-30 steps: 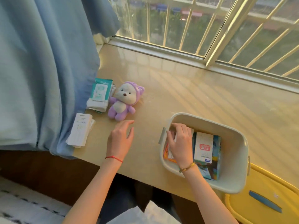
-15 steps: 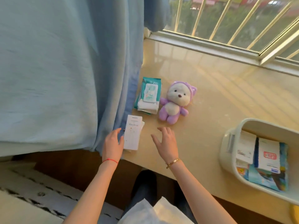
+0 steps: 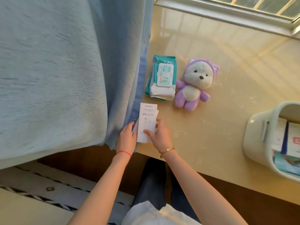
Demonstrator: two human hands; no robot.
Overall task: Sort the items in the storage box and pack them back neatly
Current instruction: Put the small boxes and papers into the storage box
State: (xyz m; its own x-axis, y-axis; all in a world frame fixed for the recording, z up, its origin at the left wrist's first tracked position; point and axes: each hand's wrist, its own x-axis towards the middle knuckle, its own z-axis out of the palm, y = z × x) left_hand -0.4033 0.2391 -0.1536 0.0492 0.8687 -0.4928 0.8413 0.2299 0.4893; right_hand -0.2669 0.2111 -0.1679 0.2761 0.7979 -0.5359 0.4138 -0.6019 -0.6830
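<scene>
A flat white cable box lies at the near left edge of the beige ledge. My left hand grips its left side and my right hand grips its right side, thumb lying on top. Beyond it lie a teal wet-wipe pack and a purple plush bear. The pale storage box stands at the right edge of view, with white and blue packets inside.
A blue curtain hangs on the left, touching the ledge edge beside the cable box. The window frame runs along the far side. My dark-trousered legs are below the ledge front.
My right hand left the storage box and crossed left to the white cable box. My left hand also reached it. Both now hold it. My view swung left.
</scene>
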